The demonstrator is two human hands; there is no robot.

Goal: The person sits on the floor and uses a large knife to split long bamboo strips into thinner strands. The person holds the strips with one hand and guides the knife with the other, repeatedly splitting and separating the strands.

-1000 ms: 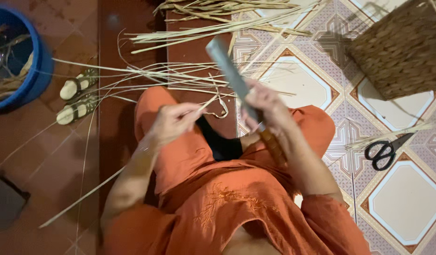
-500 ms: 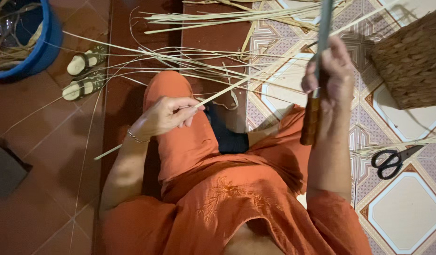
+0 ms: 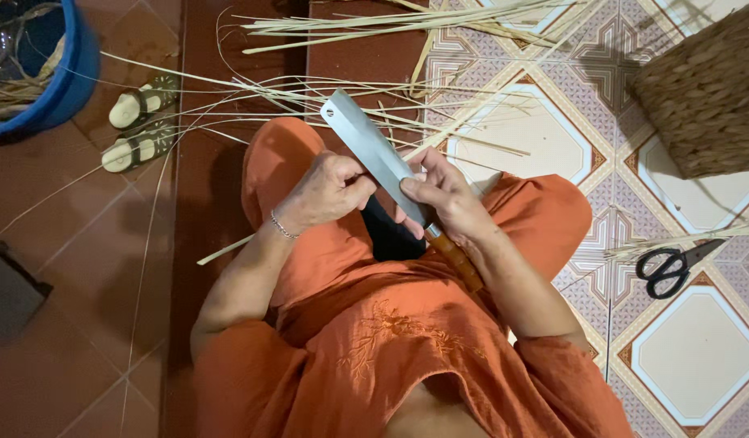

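Observation:
I sit cross-legged on the floor in orange clothes. My right hand grips a broad cleaver-like knife by its wooden handle, blade pointing up and left over my lap. My left hand pinches a thin pale reed strip right against the blade; the strip runs down-left across my left knee. Both hands meet at the blade's middle.
Several loose pale reed strips lie on the floor ahead. A blue tub stands far left, a pair of sandals beside it. A woven basket sits at upper right, black scissors on the patterned tiles at right.
My right hand brought the knife down from an upright raised position at the right to my lap, blade now laid against the strip held by my left hand.

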